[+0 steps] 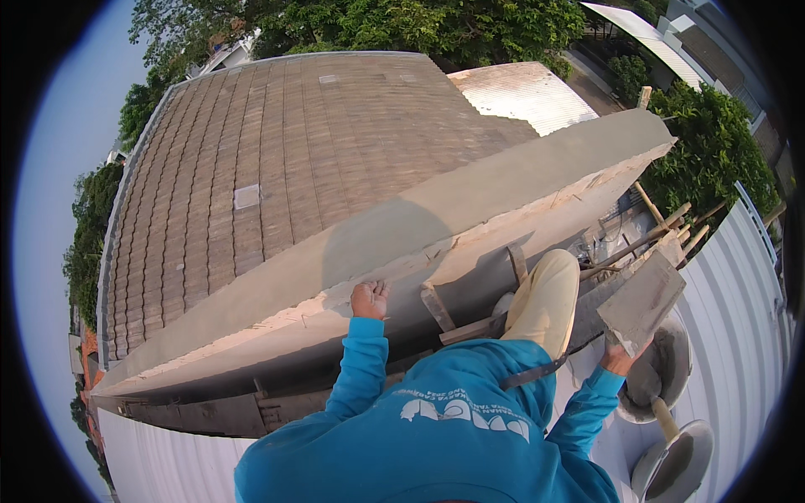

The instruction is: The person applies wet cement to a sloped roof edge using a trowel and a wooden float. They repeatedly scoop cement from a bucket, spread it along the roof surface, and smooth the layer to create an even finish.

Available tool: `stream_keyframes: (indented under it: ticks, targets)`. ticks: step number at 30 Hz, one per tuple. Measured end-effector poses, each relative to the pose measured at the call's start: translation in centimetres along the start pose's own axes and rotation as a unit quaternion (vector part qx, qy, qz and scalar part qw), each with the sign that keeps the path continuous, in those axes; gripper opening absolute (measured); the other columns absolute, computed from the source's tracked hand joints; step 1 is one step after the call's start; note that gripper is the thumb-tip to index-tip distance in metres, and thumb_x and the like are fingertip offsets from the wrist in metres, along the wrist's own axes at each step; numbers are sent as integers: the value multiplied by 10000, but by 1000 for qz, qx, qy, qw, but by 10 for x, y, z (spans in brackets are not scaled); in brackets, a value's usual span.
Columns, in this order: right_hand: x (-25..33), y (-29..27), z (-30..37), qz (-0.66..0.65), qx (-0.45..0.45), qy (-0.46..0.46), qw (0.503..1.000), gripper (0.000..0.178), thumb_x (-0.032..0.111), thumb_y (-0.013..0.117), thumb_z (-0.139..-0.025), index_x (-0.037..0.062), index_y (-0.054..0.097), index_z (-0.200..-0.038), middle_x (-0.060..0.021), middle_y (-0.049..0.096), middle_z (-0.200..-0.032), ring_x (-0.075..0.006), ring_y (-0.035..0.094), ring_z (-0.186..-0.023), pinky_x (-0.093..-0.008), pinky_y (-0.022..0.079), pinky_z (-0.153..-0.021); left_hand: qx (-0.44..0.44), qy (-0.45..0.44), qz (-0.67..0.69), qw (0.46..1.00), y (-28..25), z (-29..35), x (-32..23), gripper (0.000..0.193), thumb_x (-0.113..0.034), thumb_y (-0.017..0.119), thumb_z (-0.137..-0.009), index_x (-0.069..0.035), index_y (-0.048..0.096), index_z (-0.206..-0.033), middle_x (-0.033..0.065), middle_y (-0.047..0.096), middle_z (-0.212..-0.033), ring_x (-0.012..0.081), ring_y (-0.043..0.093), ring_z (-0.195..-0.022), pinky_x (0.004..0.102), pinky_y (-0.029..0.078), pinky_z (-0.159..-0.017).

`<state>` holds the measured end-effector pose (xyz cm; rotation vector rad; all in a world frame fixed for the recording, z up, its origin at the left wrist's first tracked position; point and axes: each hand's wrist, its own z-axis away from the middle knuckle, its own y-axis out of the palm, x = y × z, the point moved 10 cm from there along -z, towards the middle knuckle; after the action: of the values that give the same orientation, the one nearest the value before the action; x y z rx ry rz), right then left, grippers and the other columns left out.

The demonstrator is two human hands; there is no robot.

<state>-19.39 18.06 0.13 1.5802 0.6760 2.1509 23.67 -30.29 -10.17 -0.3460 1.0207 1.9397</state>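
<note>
My left hand (370, 299) is at the lower edge of a long band of grey, freshly smoothed plaster (453, 197) on top of a wall. Its fingers are curled; whether they hold anything is hidden. On the other side, my right hand (619, 359) grips a flat, rectangular plastering float (644, 303) smeared with cement. The float is tilted, well apart from the wall. Just beside and below that hand stands a bucket (681, 356) with grey mortar inside.
A second bucket (703, 457) sits nearer, with a wooden handle (665, 417) leading toward the first. Bamboo poles and planks (654, 205) jut out at the right. Corrugated metal sheeting (738, 293) lies under the buckets. Beyond the wall slopes a tiled roof (285, 126).
</note>
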Motion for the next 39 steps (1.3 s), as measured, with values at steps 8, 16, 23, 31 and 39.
stream_keyframes:
  ticks: [8, 16, 23, 31, 39]
  targets:
    - [19, 10, -52, 5, -12, -17, 1000, 371, 284, 513, -996, 52, 556, -1282, -71, 649, -1141, -186, 651, -966, -325, 547, -808, -27, 17, -19, 999, -1, -7, -2, 412, -27, 419, -944, 104, 325, -1323, 267, 298, -1463, 469, 283, -1388, 610, 287, -1139]
    - [36, 42, -119, 77, 8, -31, 997, 351, 288, 521, -996, 52, 582, -1250, -59, 672, -1094, -167, 666, -921, -312, 559, -771, -50, 46, -60, 996, -5, 4, -10, 265, 3, 385, -918, 132, 412, -1147, 262, 439, -1241, 463, 429, -1266, 607, 343, -1120]
    - [76, 161, -182, 327, 53, -167, 929, 494, 404, 482, -1024, -18, 593, -1256, -86, 663, -1047, -153, 626, -910, -294, 499, -830, -24, 61, -89, 994, 10, 10, -12, 335, -28, 374, -955, 147, 402, -1239, 274, 426, -1330, 431, 427, -1297, 576, 363, -1128]
    - [111, 228, -262, 664, -11, -297, 686, 597, 490, 673, -868, -29, 637, -1159, -216, 682, -1022, -325, 654, -968, -392, 493, -839, -36, 76, -132, 988, 29, 26, -17, 359, -53, 395, -958, 93, 482, -1274, 209, 526, -1317, 358, 494, -1271, 517, 392, -1128]
    - [40, 294, -337, 775, 53, -373, 507, 520, 454, 641, -879, 41, 634, -1194, -206, 632, -1101, -379, 623, -1008, -453, 503, -880, 0, 104, -131, 986, 21, 23, -19, 374, 21, 441, -887, 104, 493, -1248, 200, 557, -1269, 353, 540, -1209, 523, 426, -1103]
